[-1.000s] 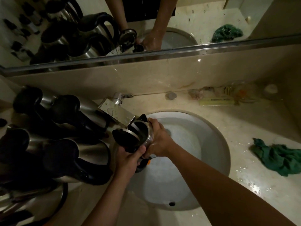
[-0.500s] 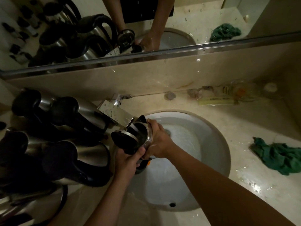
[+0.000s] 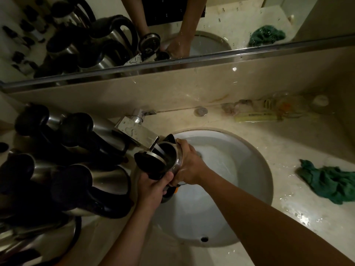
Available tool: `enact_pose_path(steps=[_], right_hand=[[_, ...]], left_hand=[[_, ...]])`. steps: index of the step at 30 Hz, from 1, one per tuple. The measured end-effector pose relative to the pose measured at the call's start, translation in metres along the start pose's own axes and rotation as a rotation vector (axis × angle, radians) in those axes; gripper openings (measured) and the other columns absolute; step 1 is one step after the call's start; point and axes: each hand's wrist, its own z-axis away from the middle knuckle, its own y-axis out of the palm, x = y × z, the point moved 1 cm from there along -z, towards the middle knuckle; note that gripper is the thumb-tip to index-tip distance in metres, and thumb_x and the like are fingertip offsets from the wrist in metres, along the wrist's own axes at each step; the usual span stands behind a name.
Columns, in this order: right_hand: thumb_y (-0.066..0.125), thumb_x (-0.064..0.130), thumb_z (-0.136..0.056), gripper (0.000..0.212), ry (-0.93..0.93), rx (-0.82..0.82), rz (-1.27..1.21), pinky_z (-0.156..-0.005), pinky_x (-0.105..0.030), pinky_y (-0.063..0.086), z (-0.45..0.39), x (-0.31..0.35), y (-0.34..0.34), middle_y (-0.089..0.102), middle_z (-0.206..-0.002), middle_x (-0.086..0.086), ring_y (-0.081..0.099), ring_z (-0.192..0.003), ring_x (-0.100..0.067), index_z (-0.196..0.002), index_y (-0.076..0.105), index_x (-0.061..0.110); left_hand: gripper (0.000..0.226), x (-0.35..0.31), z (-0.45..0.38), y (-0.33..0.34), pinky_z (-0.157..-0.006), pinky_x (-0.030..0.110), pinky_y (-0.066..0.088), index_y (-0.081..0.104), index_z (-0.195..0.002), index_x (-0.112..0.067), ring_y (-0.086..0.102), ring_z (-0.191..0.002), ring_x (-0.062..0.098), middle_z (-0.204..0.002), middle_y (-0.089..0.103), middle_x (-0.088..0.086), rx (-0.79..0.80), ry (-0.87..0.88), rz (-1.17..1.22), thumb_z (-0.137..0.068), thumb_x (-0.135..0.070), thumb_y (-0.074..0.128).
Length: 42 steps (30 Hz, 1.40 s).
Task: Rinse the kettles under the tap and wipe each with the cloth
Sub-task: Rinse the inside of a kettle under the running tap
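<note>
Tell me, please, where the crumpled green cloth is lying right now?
In the head view, the crumpled green cloth lies on the wet beige counter, right of the round white sink.

The left hand (image 3: pixel 151 187) hides the kettle's (image 3: pixel 171 156) handle; its base is unseen.

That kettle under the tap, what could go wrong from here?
1. The kettle is wet and held tilted over the sink by the left hand and right hand; it might slip and bang the basin.
2. The other kettles crowd close beside the left arm, so an elbow could knock one over.
3. The green cloth lies on a wet counter, so it may wipe poorly.
</note>
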Motion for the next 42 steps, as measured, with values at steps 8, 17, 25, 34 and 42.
enact_pose_path(steps=[8, 17, 25, 34, 42], right_hand=[[0.102, 0.033, -0.042, 0.142, -0.008, -0.008, 0.019, -0.115, -0.053, 0.046, -0.003, 0.005, 0.002, 0.032, -0.158, -0.004, 0.037, -0.146, -0.034, -0.155, 0.015, 0.038], [0.099, 0.039, -0.035, 0.147, 0.019, -0.026, -0.045, -0.114, -0.052, 0.047, 0.001, -0.003, 0.001, 0.034, -0.157, -0.004, 0.038, -0.144, -0.032, -0.157, 0.017, 0.035], [0.102, 0.03, -0.045, 0.143, 0.003, -0.011, -0.008, -0.117, -0.054, 0.044, -0.001, 0.002, 0.0, 0.028, -0.161, -0.005, 0.034, -0.147, -0.033, -0.159, 0.015, 0.032], [0.103, 0.033, -0.043, 0.144, -0.003, -0.007, 0.004, -0.116, -0.053, 0.045, -0.003, 0.001, -0.001, 0.029, -0.159, -0.005, 0.034, -0.147, -0.033, -0.157, 0.015, 0.033], [0.103, 0.032, -0.043, 0.141, -0.026, -0.027, -0.025, -0.117, -0.051, 0.044, -0.004, -0.005, 0.001, 0.034, -0.156, -0.004, 0.036, -0.147, -0.032, -0.157, 0.018, 0.033]], left_hand=[[0.078, 0.002, -0.002, -0.006, -0.062, 0.047, 0.063, 0.062, -0.127, -0.022, 0.074, -0.093, 0.018, -0.111, 0.075, -0.001, -0.014, 0.04, -0.021, -0.058, -0.051, 0.084], [0.043, 0.003, -0.004, 0.002, -0.052, 0.03, 0.051, 0.064, -0.115, -0.026, 0.073, -0.082, 0.022, -0.105, 0.076, 0.002, 0.032, 0.024, 0.008, -0.08, -0.013, 0.084], [0.072, 0.002, -0.004, -0.001, -0.049, 0.029, 0.052, 0.064, -0.123, -0.016, 0.074, -0.083, 0.029, -0.103, 0.076, 0.007, 0.007, 0.05, 0.036, -0.06, -0.042, 0.085], [0.057, 0.006, -0.005, -0.002, -0.048, 0.029, 0.049, 0.065, -0.118, -0.018, 0.07, -0.075, 0.026, -0.098, 0.076, 0.011, 0.017, 0.053, 0.066, -0.067, -0.032, 0.085], [0.049, 0.01, -0.007, 0.002, -0.046, 0.026, 0.046, 0.063, -0.119, -0.019, 0.068, -0.07, 0.021, -0.097, 0.077, 0.005, 0.023, 0.059, 0.098, -0.076, -0.015, 0.087]])
